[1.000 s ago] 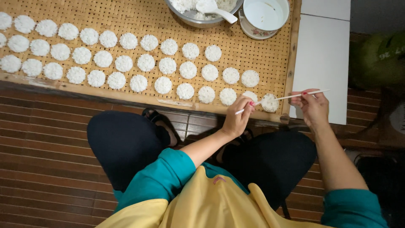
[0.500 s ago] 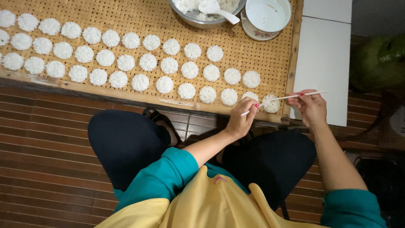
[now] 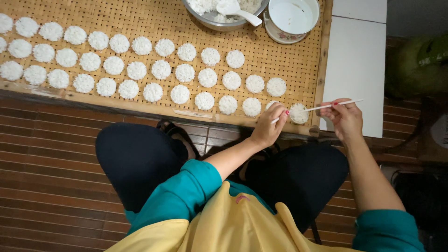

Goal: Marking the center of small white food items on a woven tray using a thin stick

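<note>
I'm watching from above: my right hand (image 3: pixel 346 119) has its grip pinched shut on a thin white stick (image 3: pixel 322 108), w/ the tip resting at the rice disc (image 3: pixel 298 113) that sits at the near right corner of the woven tray (image 3: pixel 140 21). My left hand (image 3: pixel 269 127) has fingers curled down, touching the tray just beside that disc; I can't tell if that grip holds anything.

To do this step well, I'd judge: keep the stick low and nearly flat, nudge the disc's edge lightly, steady w/ the left fingertips, don't press down or the grains will likely break apart. Stay clear of the neighbour disc in the near row, which is close by.

Materials: tray is tan basket-weave w/ a wooden rim, rough and open. Discs are round, flat, white, grainy, probably sticky; they lie in approx. three slanting rows from the left edge to the right. At the far edge stand a metal bowl (image 3: pixel 219 23) of white rice w/ a white spoon (image 3: pixel 235 10) in it, smooth and shiny, and a white ceramic cup (image 3: pixel 293 16), glossy, just beside the bowl. Beyond the tray's right edge lies a flat white board (image 3: pixel 355 65), matte. Floor is dark wooden slats (image 3: pixel 46 163).
</note>
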